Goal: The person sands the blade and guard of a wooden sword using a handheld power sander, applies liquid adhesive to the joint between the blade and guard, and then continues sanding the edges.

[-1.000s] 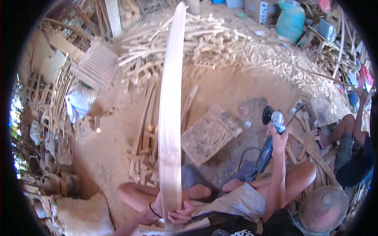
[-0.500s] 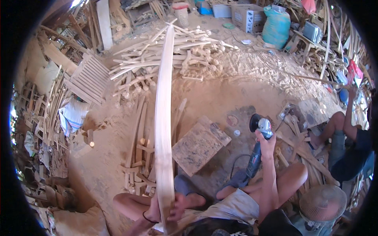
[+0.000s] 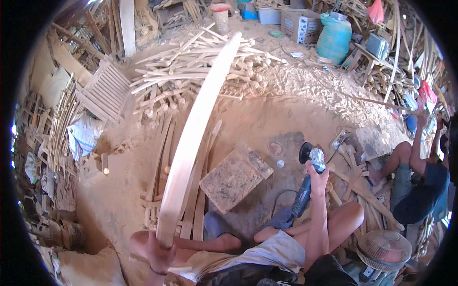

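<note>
A long, pale, slightly curved wooden plank stands up in front of me, its top end leaning to the right. My left hand is closed around its lower end, above my left thigh. On the right, my right hand grips an angle grinder near its metal head. The grinder's dark round disc points up and to the left, apart from the plank. Between the two hands lies a worn wooden block on the ground, in front of my feet.
Long wooden strips lie behind the plank. A heap of turned wooden sticks spreads farther back. At right, a co-worker sits with a long thin stick. A fan stands by my right knee; a cord curves near the grinder.
The plank has tilted from nearly upright, its top going right and its lower end going left with my left hand. My right hand still holds the grinder, with little movement.
</note>
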Demonstrator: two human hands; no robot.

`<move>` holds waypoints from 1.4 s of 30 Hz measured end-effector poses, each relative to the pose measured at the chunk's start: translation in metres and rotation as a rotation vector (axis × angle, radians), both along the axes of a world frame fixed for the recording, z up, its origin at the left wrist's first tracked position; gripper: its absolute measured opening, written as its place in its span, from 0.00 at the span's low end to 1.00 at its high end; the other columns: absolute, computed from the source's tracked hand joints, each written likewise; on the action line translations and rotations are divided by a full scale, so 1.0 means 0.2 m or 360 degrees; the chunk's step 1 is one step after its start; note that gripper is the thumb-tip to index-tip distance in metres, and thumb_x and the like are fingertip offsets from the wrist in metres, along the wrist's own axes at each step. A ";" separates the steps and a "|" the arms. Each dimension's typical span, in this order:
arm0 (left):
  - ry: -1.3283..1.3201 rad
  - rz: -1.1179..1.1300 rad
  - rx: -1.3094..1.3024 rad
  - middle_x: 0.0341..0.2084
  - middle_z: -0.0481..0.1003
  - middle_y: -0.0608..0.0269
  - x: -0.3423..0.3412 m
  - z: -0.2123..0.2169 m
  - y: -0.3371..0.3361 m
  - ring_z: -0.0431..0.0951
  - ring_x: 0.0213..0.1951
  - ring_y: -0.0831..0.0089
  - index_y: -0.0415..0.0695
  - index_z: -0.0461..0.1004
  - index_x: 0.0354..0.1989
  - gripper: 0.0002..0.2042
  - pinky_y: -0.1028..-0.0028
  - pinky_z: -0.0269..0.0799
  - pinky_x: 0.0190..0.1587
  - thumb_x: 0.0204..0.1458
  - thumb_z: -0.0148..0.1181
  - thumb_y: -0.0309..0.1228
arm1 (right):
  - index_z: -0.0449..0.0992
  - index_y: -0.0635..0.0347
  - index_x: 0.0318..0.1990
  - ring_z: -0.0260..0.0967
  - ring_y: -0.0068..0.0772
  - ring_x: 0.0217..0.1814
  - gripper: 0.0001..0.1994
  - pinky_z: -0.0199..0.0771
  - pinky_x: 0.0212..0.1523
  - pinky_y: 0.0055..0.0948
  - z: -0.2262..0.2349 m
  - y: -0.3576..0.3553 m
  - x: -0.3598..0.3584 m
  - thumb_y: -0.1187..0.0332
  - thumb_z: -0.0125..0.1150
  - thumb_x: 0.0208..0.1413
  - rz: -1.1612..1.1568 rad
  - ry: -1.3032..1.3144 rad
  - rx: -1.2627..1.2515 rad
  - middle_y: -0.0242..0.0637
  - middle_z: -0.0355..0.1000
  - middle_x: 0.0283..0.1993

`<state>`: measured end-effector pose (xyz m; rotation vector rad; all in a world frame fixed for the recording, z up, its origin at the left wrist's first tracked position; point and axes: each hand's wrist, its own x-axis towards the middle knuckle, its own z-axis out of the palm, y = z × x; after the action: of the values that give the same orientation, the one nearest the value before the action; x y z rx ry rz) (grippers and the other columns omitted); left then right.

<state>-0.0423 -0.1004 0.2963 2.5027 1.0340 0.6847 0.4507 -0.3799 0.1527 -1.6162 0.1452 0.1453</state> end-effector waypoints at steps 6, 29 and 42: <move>-0.0710 0.0700 -0.1412 0.34 0.82 0.52 -0.42 -0.26 -0.19 0.82 0.37 0.60 0.39 0.79 0.49 0.10 0.61 0.79 0.51 0.65 0.63 0.32 | 0.66 0.69 0.63 0.76 0.23 0.36 0.36 0.77 0.38 0.28 0.03 -0.03 0.01 0.65 0.84 0.54 -0.0027 -0.0081 -0.0015 0.35 0.78 0.43; 0.0113 -0.0080 -0.1217 0.50 0.84 0.51 -0.59 -0.14 -0.14 0.84 0.50 0.59 0.33 0.74 0.66 0.34 0.62 0.78 0.58 0.48 0.64 0.37 | 0.67 0.68 0.62 0.75 0.22 0.37 0.35 0.78 0.38 0.27 0.00 0.03 0.02 0.67 0.84 0.54 -0.0036 -0.0132 0.0049 0.33 0.78 0.43; 0.0004 -0.0165 -0.2699 0.49 0.83 0.37 -0.86 -0.05 0.17 0.87 0.47 0.51 0.20 0.79 0.51 0.26 0.51 0.85 0.51 0.49 0.75 0.31 | 0.69 0.67 0.61 0.75 0.22 0.37 0.33 0.77 0.39 0.27 -0.07 0.05 0.01 0.63 0.84 0.54 0.0081 -0.0205 0.0037 0.34 0.78 0.43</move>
<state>-0.2145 -0.0673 0.2871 1.0125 0.8224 -0.2650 0.4529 -0.3703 0.1379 -1.6017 0.0032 0.0818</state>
